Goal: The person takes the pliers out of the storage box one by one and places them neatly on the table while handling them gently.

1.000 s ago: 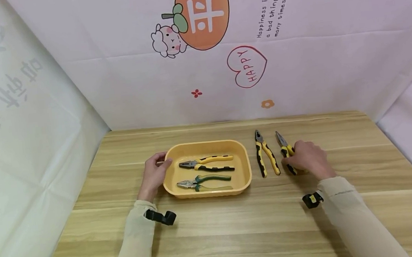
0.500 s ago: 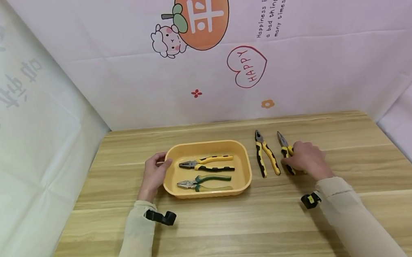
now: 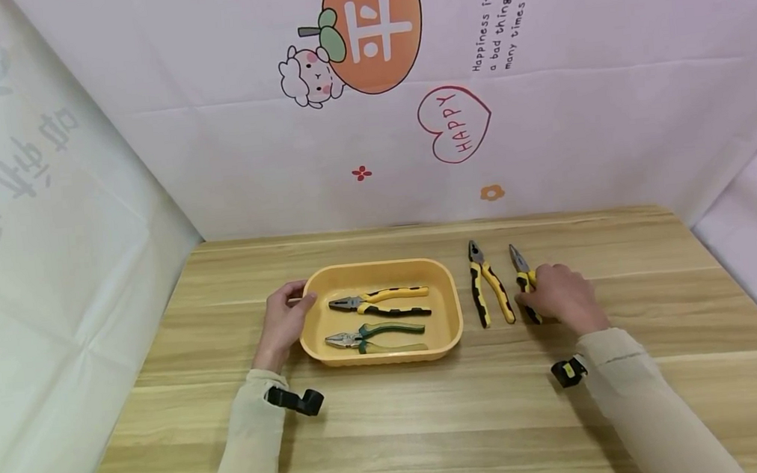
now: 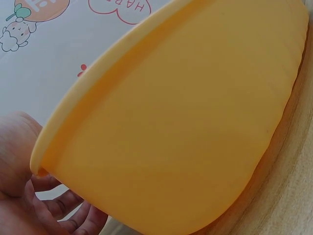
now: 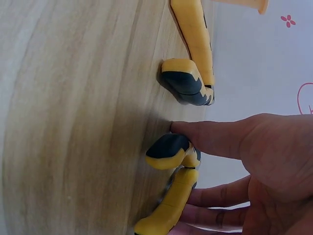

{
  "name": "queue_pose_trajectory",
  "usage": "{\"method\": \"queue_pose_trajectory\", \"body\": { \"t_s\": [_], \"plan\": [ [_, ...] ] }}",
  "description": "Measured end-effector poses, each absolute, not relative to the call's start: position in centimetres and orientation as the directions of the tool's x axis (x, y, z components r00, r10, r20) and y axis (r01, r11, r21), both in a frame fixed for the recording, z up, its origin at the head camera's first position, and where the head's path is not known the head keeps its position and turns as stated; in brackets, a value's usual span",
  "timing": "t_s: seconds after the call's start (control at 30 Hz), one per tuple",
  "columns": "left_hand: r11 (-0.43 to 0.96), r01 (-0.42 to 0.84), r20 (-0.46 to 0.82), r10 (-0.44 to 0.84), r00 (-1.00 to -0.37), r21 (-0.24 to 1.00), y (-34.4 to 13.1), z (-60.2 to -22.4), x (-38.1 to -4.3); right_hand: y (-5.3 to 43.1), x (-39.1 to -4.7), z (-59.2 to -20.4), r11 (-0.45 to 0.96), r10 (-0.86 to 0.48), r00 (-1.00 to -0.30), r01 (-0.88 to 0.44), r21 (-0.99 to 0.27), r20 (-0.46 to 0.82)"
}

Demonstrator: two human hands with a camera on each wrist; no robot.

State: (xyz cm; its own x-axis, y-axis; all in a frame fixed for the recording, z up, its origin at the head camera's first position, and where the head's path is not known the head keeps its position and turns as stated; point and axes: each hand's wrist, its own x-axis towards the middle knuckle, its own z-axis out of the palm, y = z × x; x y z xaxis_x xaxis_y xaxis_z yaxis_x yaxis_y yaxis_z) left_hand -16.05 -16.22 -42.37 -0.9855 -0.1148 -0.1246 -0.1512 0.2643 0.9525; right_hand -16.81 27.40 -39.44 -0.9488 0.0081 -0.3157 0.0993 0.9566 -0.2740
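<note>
My left hand (image 3: 284,321) holds the left end of a yellow plastic tray (image 3: 381,265), thumb over the rim and fingers along the outside wall. In the left wrist view the tray's wall (image 4: 171,122) fills most of the picture. Inside lie combination pliers with yellow-black handles (image 3: 395,312) and pliers with green handles (image 3: 393,328). To the right, my right hand (image 3: 562,295) grips long-nose pliers (image 3: 519,259) by their spread yellow-black handles, thumb on one side and fingers on the other. The right wrist view shows those handles (image 5: 171,200) close over the tabletop.
Another pair of yellow-black pliers (image 3: 479,291) lies on the wooden table (image 3: 422,428) between the tray and my right hand, its jaws pointing to the back. A white printed sheet (image 3: 244,165) hangs behind the table's far edge, with more sheeting at both sides.
My right hand has shifted slightly left, and the long-nose pliers have turned a little with their tip moving right. My left hand and the tray stay put.
</note>
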Motion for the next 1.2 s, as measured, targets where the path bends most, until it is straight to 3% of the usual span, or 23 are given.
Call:
{"method": "queue_pose_trajectory", "body": {
  "t_s": [1.2],
  "plan": [
    [0.236,-0.151,-0.126,-0.117,-0.985,0.96,-16.3,-42.4,-16.2,27.1,-16.4,-38.3,0.97,0.003,-0.968,0.063,-0.234,-0.249]
  ]
}}
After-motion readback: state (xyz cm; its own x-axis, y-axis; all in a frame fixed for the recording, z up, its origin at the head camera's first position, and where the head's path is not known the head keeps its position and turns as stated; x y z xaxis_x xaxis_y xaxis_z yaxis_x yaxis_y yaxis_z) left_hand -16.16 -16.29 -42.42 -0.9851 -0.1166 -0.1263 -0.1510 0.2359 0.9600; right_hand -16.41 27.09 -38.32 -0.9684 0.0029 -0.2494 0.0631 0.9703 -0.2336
